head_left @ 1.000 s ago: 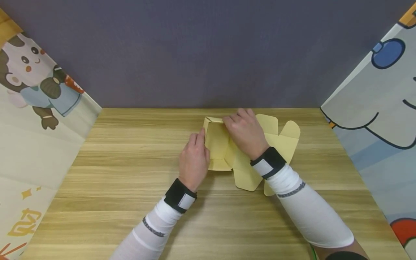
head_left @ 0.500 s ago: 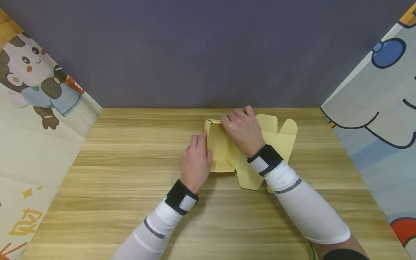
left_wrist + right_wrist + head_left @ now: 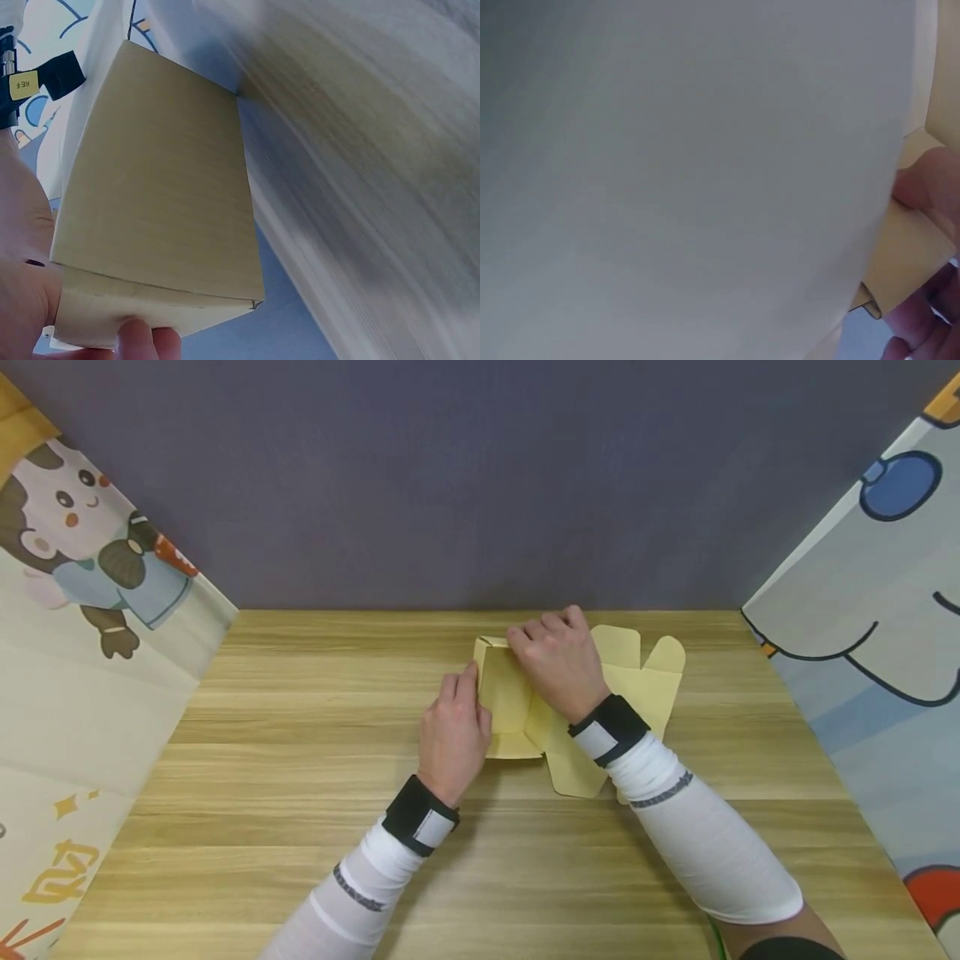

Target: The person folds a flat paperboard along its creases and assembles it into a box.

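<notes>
A partly folded yellowish cardboard box [image 3: 504, 697] stands open-topped on the table, its lid panel with flaps [image 3: 641, 689] spread out to the right. My left hand [image 3: 453, 735] grips the left wall, with fingers along the outside; the left wrist view shows the box's plain outer side [image 3: 161, 180] and fingertips against it. At the far right corner my right hand [image 3: 558, 664] pinches the back wall. The right wrist view has thumb and fingers on either side of a folded cardboard edge [image 3: 907, 259], while a blurred pale panel [image 3: 690, 172] covers most of it.
A wood-grain table [image 3: 300, 760] lies under the box. Behind it rises a dark grey-blue partition [image 3: 480, 485]. Cartoon-printed panels [image 3: 97, 568] stand at the left and right. Part of a green cord [image 3: 717, 937] shows beside the right forearm.
The box and both hands have shifted slightly right and nearer, the flap panel drawing in a little to the left. Both holds stay the same; the last half second shows hardly any motion.
</notes>
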The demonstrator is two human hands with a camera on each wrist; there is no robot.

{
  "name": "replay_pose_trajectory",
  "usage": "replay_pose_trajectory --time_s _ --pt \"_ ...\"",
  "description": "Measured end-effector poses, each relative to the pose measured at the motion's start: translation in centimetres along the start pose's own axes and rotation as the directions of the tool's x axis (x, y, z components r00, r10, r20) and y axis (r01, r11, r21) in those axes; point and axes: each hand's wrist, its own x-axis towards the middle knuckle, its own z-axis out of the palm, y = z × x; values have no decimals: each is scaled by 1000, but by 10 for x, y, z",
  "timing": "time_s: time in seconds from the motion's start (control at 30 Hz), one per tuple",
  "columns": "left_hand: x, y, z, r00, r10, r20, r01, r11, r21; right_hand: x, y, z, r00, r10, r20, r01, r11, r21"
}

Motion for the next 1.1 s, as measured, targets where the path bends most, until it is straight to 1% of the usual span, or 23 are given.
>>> replay_pose_trajectory --time_s 0.23,0.37,0.43,0.53,0.63,0.67,0.73,0.83,0.93,1.03,1.1 --pt "0 -2 -2 999 -21 28 22 999 -30 1 2 -5 999 -34 34 33 999 6" --pt "9 -2 -9 1000 -17 -4 17 999 -37 3 2 -10 998 -55 43 55 998 18" --pt "17 -1 -14 1000 7 -31 -8 1000 -22 4 1 -13 997 -67 42 66 998 21" --pt "31 2 -21 995 89 -49 -88 996 29 6 -1 -16 996 -81 39 80 997 17" --pt "44 5 -24 980 196 -26 -192 977 96 7 -3 -18 996 -87 36 87 996 4" --pt "48 5 -25 975 223 -15 -219 968 119 8 -4 -18 996 -89 33 89 996 0" --pt "54 7 -24 967 256 4 -254 955 150 9 -5 -19 996 -89 31 89 996 -2" --pt "59 7 -22 963 270 12 -268 948 171 9 -7 -20 995 -91 31 91 996 -1" --pt "61 6 -21 962 274 -1 -269 946 178 9 -8 -20 995 -88 41 88 996 3" --pt "61 5 -22 959 282 -8 -276 946 172 8 -8 -20 995 -81 50 80 997 16" --pt "62 2 -23 961 277 -8 -273 950 151 6 -7 -23 996 -74 51 72 997 25"
